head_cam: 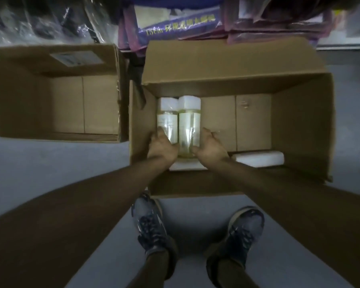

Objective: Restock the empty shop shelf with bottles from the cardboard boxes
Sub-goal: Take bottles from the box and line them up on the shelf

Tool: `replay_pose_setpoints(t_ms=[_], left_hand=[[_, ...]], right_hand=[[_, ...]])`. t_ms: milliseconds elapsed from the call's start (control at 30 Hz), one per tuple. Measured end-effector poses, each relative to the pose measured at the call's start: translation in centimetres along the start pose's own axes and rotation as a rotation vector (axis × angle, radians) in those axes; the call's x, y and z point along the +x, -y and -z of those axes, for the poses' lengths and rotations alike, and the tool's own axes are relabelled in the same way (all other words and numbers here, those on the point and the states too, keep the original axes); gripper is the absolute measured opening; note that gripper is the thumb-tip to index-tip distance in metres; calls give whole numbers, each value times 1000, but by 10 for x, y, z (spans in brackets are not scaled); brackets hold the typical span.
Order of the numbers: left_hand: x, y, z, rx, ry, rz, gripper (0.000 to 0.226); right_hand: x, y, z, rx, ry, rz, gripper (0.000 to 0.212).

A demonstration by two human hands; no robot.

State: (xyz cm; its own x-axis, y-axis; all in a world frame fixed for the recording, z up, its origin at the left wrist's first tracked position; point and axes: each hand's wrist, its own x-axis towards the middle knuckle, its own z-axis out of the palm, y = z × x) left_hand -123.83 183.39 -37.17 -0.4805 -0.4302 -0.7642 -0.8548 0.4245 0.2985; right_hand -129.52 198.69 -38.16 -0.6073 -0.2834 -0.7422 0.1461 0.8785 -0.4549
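On grey floor [56, 163], large open brown cardboard box [299, 125] sits centre-right, flaps up. Smaller open brown cardboard box [19, 96] is just left of it, w/ white label on far flap. Purple plastic-wrapped packs [175, 26] are piled beyond both. Dark lace-up shoes [152, 225] stand at large box's near side. White foam block [258, 159] lies inside large box by near wall. Two clear bottles w/ white caps & yellowish liquid sit side by side, touching, at large box's left end: left bottle [167, 119], right bottle [189, 121]; upright or lying, can't tell. Left hand [161, 147] curls round left bottle's lower end. Right hand [210, 147] grips right bottle's lower end, thumb on its side.
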Motion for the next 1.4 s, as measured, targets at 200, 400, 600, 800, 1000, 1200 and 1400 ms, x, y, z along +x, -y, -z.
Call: replay_pose_setpoints(t_ms=[200,400,600,800,1000,1200,1400], left_hand=[[41,4,-29,-98,-117,57,82],[72,2,-31,-94,-60,28,75],[84,2,-41,-163,-59,56,83],[86,-10,-43,-132,-77,97,81],[60,-18,-30,-176,-71,126,81],[-2,-33,-1,-225,-51,101,79],[-83,-42,34,-267,-46,80,78]], right_hand=[[51,-6,-31,211,-95,-107,81],[67,-23,-36,290,-195,-172,83],[70,-38,-32,189,-223,-148,90],[84,-30,-18,198,-152,-272,75],[62,-17,-5,300,-192,-328,80],[2,2,19,334,-164,-345,81],[-74,21,46,341,-161,-322,74]])
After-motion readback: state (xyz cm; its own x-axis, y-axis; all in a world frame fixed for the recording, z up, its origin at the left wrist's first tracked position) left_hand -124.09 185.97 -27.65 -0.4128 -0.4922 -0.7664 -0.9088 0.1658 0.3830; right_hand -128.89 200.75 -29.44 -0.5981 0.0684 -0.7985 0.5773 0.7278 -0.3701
